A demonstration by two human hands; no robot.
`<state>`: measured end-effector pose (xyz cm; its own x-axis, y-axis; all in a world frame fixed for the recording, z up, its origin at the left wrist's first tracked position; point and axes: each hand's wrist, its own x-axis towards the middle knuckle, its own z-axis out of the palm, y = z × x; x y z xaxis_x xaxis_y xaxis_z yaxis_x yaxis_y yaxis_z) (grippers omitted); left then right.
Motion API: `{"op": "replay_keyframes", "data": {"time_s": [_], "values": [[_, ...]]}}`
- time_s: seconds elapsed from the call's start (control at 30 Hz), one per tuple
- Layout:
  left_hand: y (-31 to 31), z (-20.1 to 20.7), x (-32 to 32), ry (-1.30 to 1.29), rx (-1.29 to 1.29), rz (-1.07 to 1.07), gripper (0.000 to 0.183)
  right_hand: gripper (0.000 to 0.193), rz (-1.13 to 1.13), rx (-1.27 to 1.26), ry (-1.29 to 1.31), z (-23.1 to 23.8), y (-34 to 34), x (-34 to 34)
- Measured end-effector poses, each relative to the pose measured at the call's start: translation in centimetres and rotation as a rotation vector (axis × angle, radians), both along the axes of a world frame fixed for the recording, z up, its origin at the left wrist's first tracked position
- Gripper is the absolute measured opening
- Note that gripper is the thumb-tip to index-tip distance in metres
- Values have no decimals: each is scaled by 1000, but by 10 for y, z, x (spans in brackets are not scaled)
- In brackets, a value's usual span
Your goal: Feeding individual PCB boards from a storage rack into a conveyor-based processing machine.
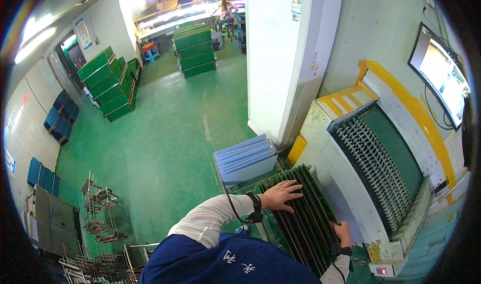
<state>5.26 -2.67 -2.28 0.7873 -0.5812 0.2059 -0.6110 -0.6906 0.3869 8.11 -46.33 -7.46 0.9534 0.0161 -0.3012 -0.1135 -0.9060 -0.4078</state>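
Boards: where are they?
Packed upright in a row, left of the roller machine, blue sheets just beyond.
Left hand?
Fingers spread, resting on top edges, gripping nothing.
Right hand?
At the row's right side, fingers bent; can't tell if it's gripping a board.

The left hand hides some board edges; the lower edge cuts off the right sleeve

White characters on blue garment; label on cabinet.
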Motion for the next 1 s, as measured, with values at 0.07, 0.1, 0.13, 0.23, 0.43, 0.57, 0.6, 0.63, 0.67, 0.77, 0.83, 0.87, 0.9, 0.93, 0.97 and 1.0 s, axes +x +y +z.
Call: {"op": "replay_keyframes", "data": {"time_s": [0.07, 0.1, 0.13, 0.23, 0.43, 0.57, 0.6, 0.63, 0.67, 0.77, 0.83, 0.87, 0.9, 0.93, 0.97, 1.0], "values": [[-1, 1, -1, 16, -25, 2, 83, 65, -17, 3, -16, -3, -2, -1], [-1, 3, -1, 24, -38, 0, 81, 66, -16, 3, -9, -4, -5, -1], [-2, 3, 0, 23, -39, -3, 82, 68, -17, 2, -2, -5, -7, 0], [0, 2, -2, 30, -37, 9, 85, 73, -13, 44, 47, 7, 2, -1], [0, 3, -3, 36, -34, 15, 88, 79, -50, 26, 117, 34, 15, -5], [1, 6, -5, 39, -31, 21, 88, 54, -57, 17, 49, 38, 22, -10], [0, 7, -5, 38, -34, 18, 88, 54, -47, 13, 43, 32, 16, -9], [-1, 7, -4, 35, -36, 13, 88, 54, -36, 8, 37, 25, 12, -7], [-1, 6, -4, 32, -38, 11, 88, 54, -22, 4, 31, 19, 9, -5], [-1, 4, -3, 6, -53, 6, 90, 55, -24, 15, -22, 2, -1, -3], [-2, 4, -2, 2, -48, 3, 90, 55, -33, 29, -27, -7, -8, -1], [-1, 6, -3, 12, -36, 6, 89, 56, -34, 38, -28, -8, -7, -1], [-1, 8, -3, 22, -23, 8, 89, 55, -30, 36, -13, -8, -7, 0], [-2, 7, -3, 18, -23, 7, 88, 54, -27, 34, 3, -7, -8, 0], [-1, 6, -3, 14, -23, 10, 87, 53, -20, 33, 19, -5, -5, 1], [-1, 5, -4, 10, -21, 12, 86, 53, -25, 42, 23, -3, -3, 1]]}}
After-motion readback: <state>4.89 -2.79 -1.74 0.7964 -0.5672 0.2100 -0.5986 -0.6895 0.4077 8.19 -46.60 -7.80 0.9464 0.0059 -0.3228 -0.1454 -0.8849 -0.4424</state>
